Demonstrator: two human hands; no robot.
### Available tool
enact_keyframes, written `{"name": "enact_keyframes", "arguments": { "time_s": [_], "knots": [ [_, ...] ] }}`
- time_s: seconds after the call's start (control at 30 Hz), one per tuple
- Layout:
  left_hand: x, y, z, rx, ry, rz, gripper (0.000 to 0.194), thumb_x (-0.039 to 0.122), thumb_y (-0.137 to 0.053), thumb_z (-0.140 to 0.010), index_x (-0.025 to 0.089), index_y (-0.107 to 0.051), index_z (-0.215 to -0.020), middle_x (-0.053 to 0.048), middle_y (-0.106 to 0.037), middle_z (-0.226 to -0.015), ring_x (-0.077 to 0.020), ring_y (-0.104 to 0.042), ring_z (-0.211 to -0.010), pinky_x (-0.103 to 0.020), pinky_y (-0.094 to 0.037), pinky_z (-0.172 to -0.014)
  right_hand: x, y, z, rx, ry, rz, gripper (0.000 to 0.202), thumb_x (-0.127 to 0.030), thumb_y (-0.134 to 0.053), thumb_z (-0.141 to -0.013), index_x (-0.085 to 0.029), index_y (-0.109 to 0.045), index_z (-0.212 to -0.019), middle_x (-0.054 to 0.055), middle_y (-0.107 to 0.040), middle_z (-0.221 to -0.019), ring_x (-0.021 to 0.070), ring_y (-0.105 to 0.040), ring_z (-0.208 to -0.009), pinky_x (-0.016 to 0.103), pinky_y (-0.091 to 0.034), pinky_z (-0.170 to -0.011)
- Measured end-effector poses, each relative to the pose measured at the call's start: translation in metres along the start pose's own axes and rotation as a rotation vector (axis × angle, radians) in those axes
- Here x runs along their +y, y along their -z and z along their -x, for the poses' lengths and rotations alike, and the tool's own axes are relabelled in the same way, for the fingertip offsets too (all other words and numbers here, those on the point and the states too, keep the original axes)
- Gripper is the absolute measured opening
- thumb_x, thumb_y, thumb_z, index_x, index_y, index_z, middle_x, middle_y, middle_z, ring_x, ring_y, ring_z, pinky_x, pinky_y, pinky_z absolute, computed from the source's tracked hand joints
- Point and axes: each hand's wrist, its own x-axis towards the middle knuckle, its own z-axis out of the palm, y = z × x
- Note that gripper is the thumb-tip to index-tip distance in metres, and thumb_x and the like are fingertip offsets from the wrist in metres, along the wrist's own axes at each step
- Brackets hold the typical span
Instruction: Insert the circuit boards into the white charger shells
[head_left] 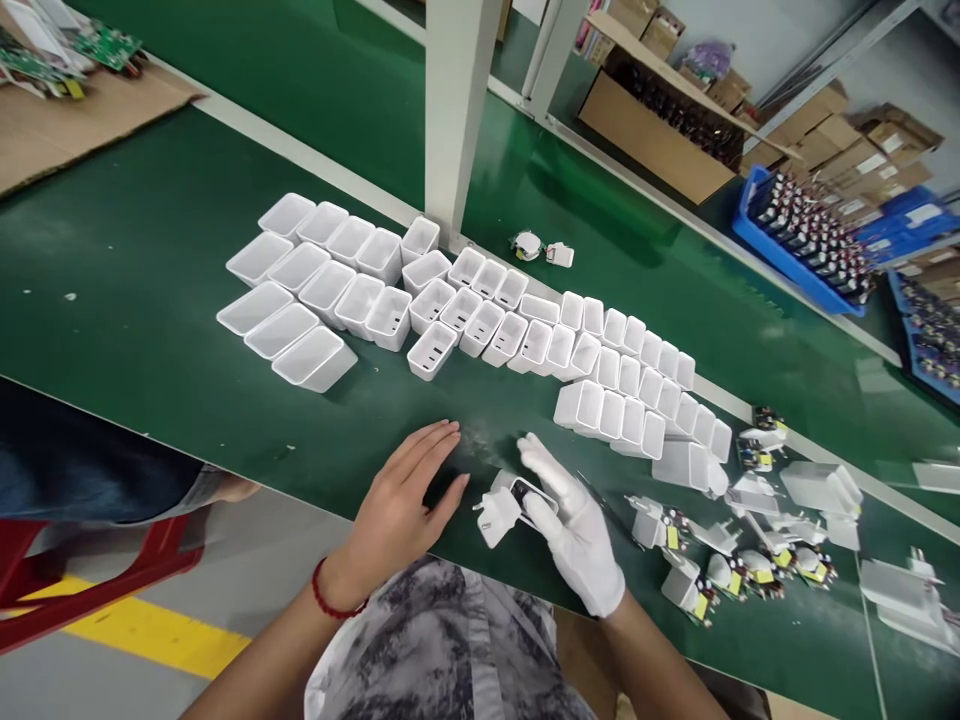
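Nearest the lens, low in the frame, the gloved right hand pinches a white charger against the green bench, thumb and fingers closed round its upper right end. Its long axis runs from upper right to lower left, the pronged end pointing toward the bare left hand. That left hand lies flat and open, holding nothing, fingertips just beside the charger, to its left. So the charger sits between the two hands, already held by the right one. Rows of empty shells stand well apart above, mid-frame. Loose boards lie near, at lower right.
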Motion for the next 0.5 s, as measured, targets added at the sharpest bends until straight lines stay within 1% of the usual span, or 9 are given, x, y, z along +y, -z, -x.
{"name": "enact_keyframes", "arguments": {
  "time_s": [0.03, 0.1, 0.2, 0.33, 0.37, 0.4, 0.47, 0.5],
  "knots": [
    [0.0, 0.0, 0.0, -0.003, -0.001, -0.002, 0.049, 0.017, -0.061, -0.092, 0.018, -0.045, -0.139, -0.014, -0.061, -0.133, -0.0282, -0.054, -0.129, -0.046, -0.053, -0.105, 0.001, -0.001, -0.003, -0.042, -0.016, -0.024, 0.034, -0.031, -0.058, -0.096, -0.029, -0.062, -0.13, 0.005, -0.054, -0.144, 0.0262, -0.042, -0.14, 0.049, -0.036, -0.117],
    [0.0, 0.0, 0.0, -0.006, -0.002, -0.002, 0.049, 0.016, -0.061, -0.092, 0.017, -0.046, -0.138, -0.014, -0.061, -0.132, -0.0277, -0.055, -0.128, -0.045, -0.052, -0.106, 0.002, -0.004, -0.006, -0.057, -0.036, -0.067, 0.028, -0.033, -0.057, -0.097, -0.031, -0.067, -0.123, 0.004, -0.058, -0.14, 0.0256, -0.044, -0.138, 0.048, -0.035, -0.117],
    [0.0, 0.001, -0.002, -0.006, 0.001, 0.002, 0.048, 0.015, -0.061, -0.091, 0.018, -0.047, -0.137, -0.013, -0.062, -0.131, -0.0271, -0.055, -0.128, -0.044, -0.052, -0.106, 0.002, -0.007, -0.006, -0.039, -0.083, -0.133, 0.027, -0.034, -0.056, -0.097, -0.033, -0.068, -0.122, 0.003, -0.056, -0.141, 0.0249, -0.045, -0.137, 0.048, -0.036, -0.117],
    [-0.001, -0.001, -0.003, 0.0, 0.008, 0.01, 0.048, 0.014, -0.06, -0.092, 0.019, -0.046, -0.138, -0.013, -0.061, -0.132, -0.0267, -0.055, -0.128, -0.045, -0.052, -0.106, 0.005, -0.005, -0.008, -0.062, -0.125, -0.221, 0.029, -0.036, -0.063, -0.093, -0.03, -0.068, -0.121, 0.005, -0.054, -0.144, 0.0269, -0.039, -0.141, 0.05, -0.031, -0.119],
    [-0.001, -0.001, -0.003, 0.001, 0.008, 0.009, 0.049, 0.014, -0.06, -0.092, 0.019, -0.046, -0.138, -0.013, -0.061, -0.132, -0.0265, -0.055, -0.128, -0.045, -0.052, -0.106, 0.005, -0.002, -0.008, -0.061, -0.122, -0.267, 0.031, -0.037, -0.061, -0.094, -0.03, -0.066, -0.123, 0.005, -0.054, -0.144, 0.0272, -0.04, -0.141, 0.051, -0.03, -0.119],
    [-0.002, -0.002, -0.002, -0.001, 0.007, 0.005, 0.049, 0.014, -0.06, -0.092, 0.02, -0.045, -0.138, -0.012, -0.061, -0.133, -0.0264, -0.054, -0.128, -0.045, -0.052, -0.106, 0.005, 0.003, -0.008, -0.051, -0.099, -0.294, 0.034, -0.04, -0.055, -0.097, -0.03, -0.062, -0.129, 0.006, -0.054, -0.144, 0.0269, -0.042, -0.14, 0.052, -0.032, -0.118],
    [-0.002, -0.002, -0.001, -0.009, 0.007, -0.007, 0.049, 0.015, -0.059, -0.093, 0.02, -0.044, -0.139, -0.012, -0.06, -0.134, -0.0263, -0.054, -0.129, -0.045, -0.051, -0.107, 0.003, 0.012, -0.006, -0.033, -0.019, -0.258, 0.042, -0.042, -0.037, -0.103, -0.031, -0.047, -0.143, 0.007, -0.051, -0.146, 0.0259, -0.046, -0.137, 0.053, -0.037, -0.115],
    [-0.002, -0.002, 0.0, -0.015, 0.006, -0.015, 0.049, 0.016, -0.059, -0.093, 0.02, -0.045, -0.139, -0.012, -0.06, -0.134, -0.0264, -0.053, -0.13, -0.045, -0.051, -0.107, 0.001, 0.015, -0.003, -0.028, 0.02, -0.211, 0.045, -0.042, -0.036, -0.103, -0.031, -0.042, -0.146, 0.008, -0.05, -0.147, 0.0262, -0.046, -0.137, 0.054, -0.037, -0.114]
  ]
}}
